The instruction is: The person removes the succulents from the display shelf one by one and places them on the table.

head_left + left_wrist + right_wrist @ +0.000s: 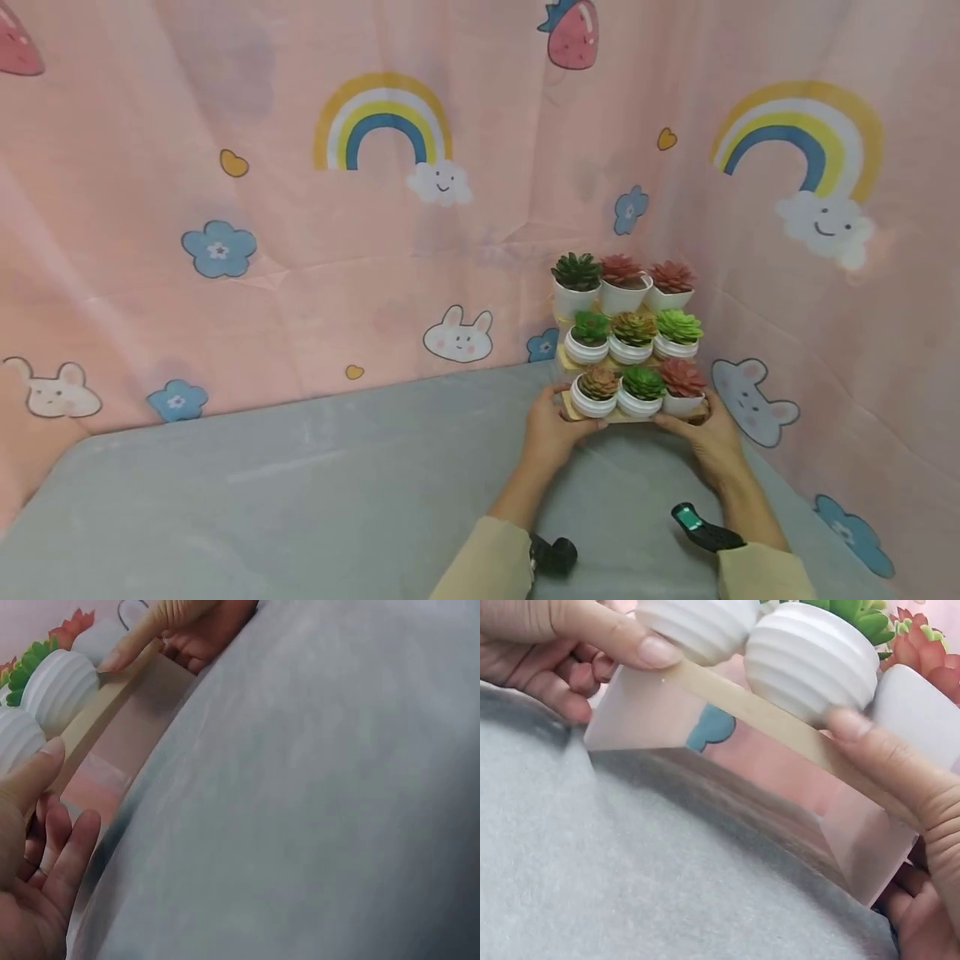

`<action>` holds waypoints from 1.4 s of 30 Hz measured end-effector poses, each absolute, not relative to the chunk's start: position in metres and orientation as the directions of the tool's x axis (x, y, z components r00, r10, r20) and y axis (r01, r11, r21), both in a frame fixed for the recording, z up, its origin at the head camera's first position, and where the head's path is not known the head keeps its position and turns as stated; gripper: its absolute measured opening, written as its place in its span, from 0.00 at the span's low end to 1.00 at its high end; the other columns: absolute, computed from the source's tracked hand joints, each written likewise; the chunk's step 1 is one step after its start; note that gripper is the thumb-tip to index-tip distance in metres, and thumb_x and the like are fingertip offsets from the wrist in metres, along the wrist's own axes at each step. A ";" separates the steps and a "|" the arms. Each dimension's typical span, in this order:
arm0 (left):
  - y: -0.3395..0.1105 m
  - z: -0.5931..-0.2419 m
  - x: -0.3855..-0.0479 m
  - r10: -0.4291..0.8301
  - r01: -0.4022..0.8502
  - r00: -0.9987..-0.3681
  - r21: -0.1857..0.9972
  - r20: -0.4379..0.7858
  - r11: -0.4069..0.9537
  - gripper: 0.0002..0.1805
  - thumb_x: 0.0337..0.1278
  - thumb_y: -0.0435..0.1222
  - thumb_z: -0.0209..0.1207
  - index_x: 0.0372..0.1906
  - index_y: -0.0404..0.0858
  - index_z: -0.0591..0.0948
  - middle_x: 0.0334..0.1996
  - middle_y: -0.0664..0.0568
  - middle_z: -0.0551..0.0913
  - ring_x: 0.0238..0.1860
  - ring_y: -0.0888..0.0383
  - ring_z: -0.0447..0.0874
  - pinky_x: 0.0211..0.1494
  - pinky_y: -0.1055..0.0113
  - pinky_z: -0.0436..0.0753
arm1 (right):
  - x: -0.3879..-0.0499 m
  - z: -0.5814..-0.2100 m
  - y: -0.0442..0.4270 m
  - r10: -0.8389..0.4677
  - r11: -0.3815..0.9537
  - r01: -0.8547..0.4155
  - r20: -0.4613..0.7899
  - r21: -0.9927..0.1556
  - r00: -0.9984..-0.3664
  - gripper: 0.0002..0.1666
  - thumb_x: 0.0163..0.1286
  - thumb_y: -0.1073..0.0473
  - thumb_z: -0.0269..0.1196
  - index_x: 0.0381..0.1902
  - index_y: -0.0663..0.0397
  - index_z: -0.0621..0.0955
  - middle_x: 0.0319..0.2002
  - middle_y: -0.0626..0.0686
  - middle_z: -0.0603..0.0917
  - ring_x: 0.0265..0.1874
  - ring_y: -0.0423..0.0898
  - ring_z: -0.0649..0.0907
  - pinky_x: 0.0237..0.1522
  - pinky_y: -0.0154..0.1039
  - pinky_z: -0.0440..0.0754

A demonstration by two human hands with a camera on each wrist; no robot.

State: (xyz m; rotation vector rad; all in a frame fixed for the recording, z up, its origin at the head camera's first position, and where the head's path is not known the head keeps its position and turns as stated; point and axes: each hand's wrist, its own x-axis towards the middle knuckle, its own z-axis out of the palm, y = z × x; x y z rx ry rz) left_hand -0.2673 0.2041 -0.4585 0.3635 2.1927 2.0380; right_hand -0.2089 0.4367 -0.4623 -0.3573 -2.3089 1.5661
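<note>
Grey bench (300, 500) spreading out below, tiered stand (776, 724) between left hand (551, 427) and right hand (712, 437), both gripping its bottom ends! Positioning it, I'd judge; next move wants level handling, those white pots (639, 406) kept upright

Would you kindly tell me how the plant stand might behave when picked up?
The stand should feel stiff, its bottom shelf looking straight. It may be top-heavy, carrying three rows of pots. They could slide if tilted: that shelf shows no lip.
</note>
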 end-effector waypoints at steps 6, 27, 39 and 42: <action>0.198 -0.455 -0.267 0.311 0.086 -0.948 0.995 0.065 0.055 0.38 0.43 0.32 0.79 0.62 0.38 0.73 0.24 0.50 0.87 0.17 0.60 0.82 0.20 0.71 0.80 | -0.207 -0.465 0.438 0.337 0.422 -0.077 0.235 -0.903 -0.912 0.44 0.62 0.60 0.74 0.72 0.52 0.67 0.47 0.21 0.74 0.45 0.22 0.76 0.42 0.19 0.78; 0.137 -0.454 -0.269 0.317 0.091 -0.948 0.986 0.043 0.137 0.42 0.41 0.34 0.80 0.63 0.38 0.70 0.21 0.50 0.85 0.17 0.61 0.82 0.19 0.71 0.75 | -0.221 -0.457 0.397 0.263 0.335 -0.075 0.170 -0.939 -0.950 0.49 0.57 0.63 0.77 0.73 0.61 0.65 0.39 0.22 0.82 0.36 0.25 0.81 0.33 0.25 0.81; 0.078 -0.447 -0.267 0.317 0.078 -0.948 0.990 0.037 0.119 0.42 0.42 0.32 0.79 0.63 0.34 0.68 0.25 0.47 0.87 0.19 0.60 0.84 0.22 0.70 0.79 | -0.222 -0.444 0.340 0.241 0.392 0.008 0.095 -0.920 -0.966 0.56 0.59 0.55 0.77 0.78 0.57 0.60 0.70 0.52 0.74 0.68 0.42 0.74 0.53 0.20 0.76; 0.062 -0.442 -0.266 0.307 0.070 -0.951 0.989 0.027 0.129 0.42 0.42 0.32 0.79 0.63 0.34 0.68 0.25 0.46 0.87 0.19 0.59 0.84 0.22 0.70 0.79 | -0.223 -0.438 0.325 0.240 0.433 0.043 0.069 -0.900 -0.968 0.57 0.58 0.50 0.77 0.78 0.55 0.60 0.76 0.60 0.65 0.77 0.54 0.63 0.56 0.20 0.70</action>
